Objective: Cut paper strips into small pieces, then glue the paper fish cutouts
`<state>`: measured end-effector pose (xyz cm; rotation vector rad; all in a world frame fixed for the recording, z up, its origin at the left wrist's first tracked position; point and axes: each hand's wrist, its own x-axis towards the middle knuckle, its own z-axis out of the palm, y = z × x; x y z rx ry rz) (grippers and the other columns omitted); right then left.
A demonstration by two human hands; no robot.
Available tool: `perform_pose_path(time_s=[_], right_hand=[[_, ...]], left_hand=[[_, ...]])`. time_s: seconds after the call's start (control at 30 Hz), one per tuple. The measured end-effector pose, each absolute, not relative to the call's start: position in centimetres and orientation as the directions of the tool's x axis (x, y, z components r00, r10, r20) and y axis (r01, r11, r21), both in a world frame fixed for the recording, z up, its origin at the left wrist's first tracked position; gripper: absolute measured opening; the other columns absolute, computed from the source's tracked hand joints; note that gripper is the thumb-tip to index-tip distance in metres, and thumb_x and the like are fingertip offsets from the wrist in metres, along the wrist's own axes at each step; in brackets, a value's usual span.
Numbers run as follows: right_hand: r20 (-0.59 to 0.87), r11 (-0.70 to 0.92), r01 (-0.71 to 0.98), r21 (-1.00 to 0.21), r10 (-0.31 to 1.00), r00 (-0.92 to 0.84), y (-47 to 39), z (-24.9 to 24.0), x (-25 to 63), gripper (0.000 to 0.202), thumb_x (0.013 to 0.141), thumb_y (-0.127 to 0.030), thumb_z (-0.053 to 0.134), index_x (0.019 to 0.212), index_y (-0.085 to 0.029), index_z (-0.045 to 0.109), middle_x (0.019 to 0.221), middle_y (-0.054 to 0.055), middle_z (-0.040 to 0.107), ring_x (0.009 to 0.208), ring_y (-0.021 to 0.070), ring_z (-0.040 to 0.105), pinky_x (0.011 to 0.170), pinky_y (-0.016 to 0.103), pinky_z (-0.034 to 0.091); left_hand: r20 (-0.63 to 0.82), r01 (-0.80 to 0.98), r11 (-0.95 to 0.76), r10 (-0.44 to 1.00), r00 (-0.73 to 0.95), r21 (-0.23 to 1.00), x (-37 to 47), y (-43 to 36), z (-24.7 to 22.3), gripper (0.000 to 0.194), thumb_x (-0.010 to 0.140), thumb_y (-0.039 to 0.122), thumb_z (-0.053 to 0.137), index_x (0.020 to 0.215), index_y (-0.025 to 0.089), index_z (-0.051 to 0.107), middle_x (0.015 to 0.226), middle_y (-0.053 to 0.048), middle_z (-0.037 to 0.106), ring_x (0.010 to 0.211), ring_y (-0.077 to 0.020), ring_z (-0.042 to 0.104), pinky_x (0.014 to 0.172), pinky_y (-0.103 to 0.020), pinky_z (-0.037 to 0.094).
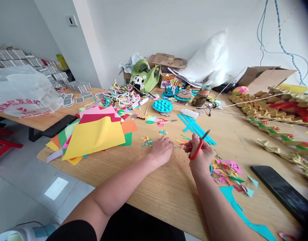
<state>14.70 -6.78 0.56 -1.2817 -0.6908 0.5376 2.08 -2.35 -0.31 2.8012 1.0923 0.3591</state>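
The surface under inspection is a light wooden table (169, 194) set against a pale wall (143, 26). At its near right edge I note a curved blue paper offcut (228, 194) and a dark phone (279, 187); beyond the offcut lies a loose heap of multicoloured paper scraps (230, 164).

Through the head camera I find the right hand (202, 155) closed around red-handled scissors (201, 142), held above the table, blades pointing up and away. The left hand (162, 150) rests on the wood, fingers bent downward; I cannot tell whether they pinch anything. Small paper bits lie between the hands. Just beyond the left hand are two clusters: multicoloured paper dots (147, 142) and, farther off, blue and yellow bits (163, 132).

To the left I record a fanned stack of coloured paper (96, 137), yellow uppermost. Past the right hand lie crossed blue strips (191, 124); beyond the clusters, a second pair of scissors (165, 122). Farther back are a round blue piece (162, 105), a lidded jar (201, 96) and a green panda bag (146, 78).
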Motion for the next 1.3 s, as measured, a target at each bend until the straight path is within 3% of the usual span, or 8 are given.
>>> perform_pose_path(time_s=[0.23, 0.33, 0.4, 0.47, 0.57, 0.7, 0.83, 1.3], right_hand=[[0.160, 0.196, 0.022, -0.980, 0.721, 0.674, -6.8, 0.3, 14.7, 0.042, 0.076, -0.053, 0.069, 0.062, -0.014, 0.062, 0.054, 0.001, 0.060, 0.041, 0.0103, 0.053, 0.041, 0.022, 0.042], [0.150, 0.185, 0.013, -0.983, 0.749, 0.646, -6.8, 0.3, 14.8, 0.041, 0.076, -0.053, 0.069, 0.063, -0.014, 0.063, 0.055, 0.002, 0.062, 0.042, 0.0105, 0.054, 0.042, 0.022, 0.042], [0.145, 0.178, 0.009, -0.984, 0.777, 0.613, -6.6, 0.3, 15.0, 0.042, 0.075, -0.054, 0.069, 0.063, -0.014, 0.063, 0.056, 0.002, 0.062, 0.043, 0.0112, 0.055, 0.043, 0.022, 0.043], [0.124, 0.153, -0.003, -0.988, 0.809, 0.574, -6.3, 0.3, 15.1, 0.043, 0.074, -0.055, 0.069, 0.064, -0.014, 0.063, 0.056, 0.003, 0.063, 0.045, 0.0123, 0.057, 0.045, 0.023, 0.044], [0.060, 0.071, -0.001, -0.997, 0.857, 0.511, -5.8, 0.2, 15.1, 0.042, 0.071, -0.056, 0.071, 0.069, -0.015, 0.063, 0.059, 0.004, 0.065, 0.051, 0.0149, 0.060, 0.051, 0.026, 0.048], [0.049, 0.024, 0.070, -0.997, 0.926, 0.375, -5.4, 0.3, 14.6, 0.039, 0.059, -0.048, 0.081, 0.073, -0.017, 0.061, 0.065, 0.003, 0.065, 0.059, 0.0163, 0.059, 0.057, 0.028, 0.047], [0.038, 0.027, 0.046, -0.999, 0.965, 0.259, -5.8, 0.3, 14.0, 0.033, 0.059, -0.039, 0.080, 0.072, -0.017, 0.059, 0.062, -0.001, 0.061, 0.056, 0.0137, 0.054, 0.055, 0.026, 0.043], [0.062, 0.048, 0.050, -0.998, 0.936, 0.347, -6.5, -0.5, 15.7, 0.027, 0.069, -0.037, 0.075, 0.077, -0.017, 0.059, 0.068, 0.000, 0.060, 0.064, 0.0152, 0.058, 0.062, 0.027, 0.045]], left_hand=[[0.243, 0.622, -0.724, 0.688, 0.684, 0.298, 2.0, -2.3, -1.0, 0.023, 0.078, 0.001, 0.048, 0.086, 0.010, 0.067, 0.090, -0.014, 0.065, 0.101, -0.0274, 0.055, 0.087, -0.037, 0.047], [0.284, 0.526, -0.614, 0.766, 0.577, 0.588, 2.1, -1.8, -1.3, 0.020, 0.077, 0.002, 0.052, 0.085, 0.013, 0.068, 0.087, -0.010, 0.067, 0.094, -0.0231, 0.059, 0.085, -0.035, 0.047], [0.187, 0.353, -0.368, 0.871, 0.453, 0.860, 2.1, -1.2, -1.2, 0.016, 0.075, 0.004, 0.059, 0.085, 0.014, 0.068, 0.081, -0.007, 0.067, 0.080, -0.0182, 0.061, 0.077, -0.031, 0.048], [-0.007, 0.079, -0.024, 0.927, 0.374, 0.997, 2.0, -0.7, -1.0, 0.016, 0.070, 0.007, 0.068, 0.085, 0.013, 0.068, 0.075, -0.004, 0.066, 0.070, -0.0139, 0.059, 0.067, -0.027, 0.046], [-0.170, -0.289, 0.279, 0.922, 0.349, 0.916, 1.6, -0.2, -0.6, 0.023, 0.063, 0.012, 0.076, 0.085, 0.013, 0.068, 0.075, -0.003, 0.066, 0.067, -0.0111, 0.059, 0.061, -0.023, 0.043], [-0.248, -0.480, 0.395, 0.907, 0.341, 0.783, 1.4, -0.2, -0.5, 0.032, 0.050, 0.015, 0.084, 0.078, 0.013, 0.069, 0.070, -0.001, 0.065, 0.063, -0.0091, 0.058, 0.060, -0.021, 0.041], [-0.243, -0.484, 0.403, 0.901, 0.361, 0.776, 1.9, -0.7, -0.8, 0.034, 0.048, 0.017, 0.086, 0.078, 0.013, 0.069, 0.071, -0.002, 0.066, 0.064, -0.0101, 0.060, 0.062, -0.023, 0.042], [-0.224, -0.356, 0.362, 0.900, 0.373, 0.862, 2.1, -1.5, -1.1, 0.026, 0.054, 0.021, 0.079, 0.076, 0.012, 0.069, 0.067, -0.002, 0.065, 0.059, -0.0097, 0.056, 0.059, -0.024, 0.043]])
